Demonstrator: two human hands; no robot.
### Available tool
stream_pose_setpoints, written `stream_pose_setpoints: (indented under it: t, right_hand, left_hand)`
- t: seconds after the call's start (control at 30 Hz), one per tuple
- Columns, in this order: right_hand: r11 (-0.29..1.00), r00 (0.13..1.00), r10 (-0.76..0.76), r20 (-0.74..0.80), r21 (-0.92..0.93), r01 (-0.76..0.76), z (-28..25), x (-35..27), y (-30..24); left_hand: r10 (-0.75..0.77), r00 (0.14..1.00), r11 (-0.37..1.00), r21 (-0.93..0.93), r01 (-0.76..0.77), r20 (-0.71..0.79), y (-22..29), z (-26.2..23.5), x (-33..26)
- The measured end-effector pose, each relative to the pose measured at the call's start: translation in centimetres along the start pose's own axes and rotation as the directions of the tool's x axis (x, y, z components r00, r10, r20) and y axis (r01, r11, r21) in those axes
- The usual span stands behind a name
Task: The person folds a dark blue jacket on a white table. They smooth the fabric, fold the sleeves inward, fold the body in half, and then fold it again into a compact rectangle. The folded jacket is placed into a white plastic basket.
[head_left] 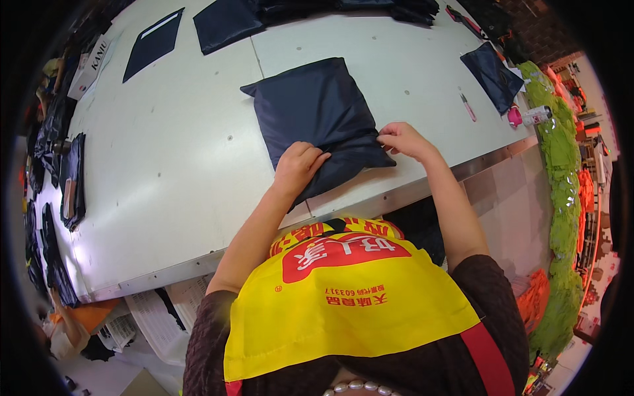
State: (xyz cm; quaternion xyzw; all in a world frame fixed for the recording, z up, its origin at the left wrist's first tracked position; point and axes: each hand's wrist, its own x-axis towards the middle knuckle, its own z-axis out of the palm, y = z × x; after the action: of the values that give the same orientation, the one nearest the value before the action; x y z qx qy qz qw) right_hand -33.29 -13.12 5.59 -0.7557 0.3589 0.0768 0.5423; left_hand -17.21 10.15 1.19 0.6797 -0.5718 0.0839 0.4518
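Observation:
A folded dark navy cloth point(307, 105) lies on the white table before me, creased along its near part. My left hand point(300, 168) is on its near left side, with fingers curled on a fold. At the near right edge, my right hand point(403, 140) has thumb and fingertips pinched together on the cloth's border. The far part of the cloth lies fairly flat, with one pointed corner sticking out to the left. What lies inside the folds is hidden.
More dark cloth pieces point(228, 25) lie at the table's far edge. On the right are a small pen-like tool point(467, 107), a dark folded piece point(492, 76) and a spool point(536, 115). Green cloth point(561, 165) is heaped beyond. Another person point(66, 330) is at the lower left.

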Motion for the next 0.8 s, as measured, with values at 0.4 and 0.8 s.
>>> stream_pose_setpoints:
  t: [0.4,0.8]
  right_hand:
    - [0.946,0.968,-0.243,-0.063,-0.238,0.221,3.4,-3.1,-6.9]
    - [0.641,0.912,-0.404,0.07,-0.689,0.337,15.7,-3.1,-10.4]
  left_hand:
    - [0.007,0.999,1.0,0.02,-0.006,-0.035,0.1,-0.8,-0.4]
    - [-0.828,0.523,0.509,-0.663,0.549,-0.203,-0.4,-0.4,-0.7]
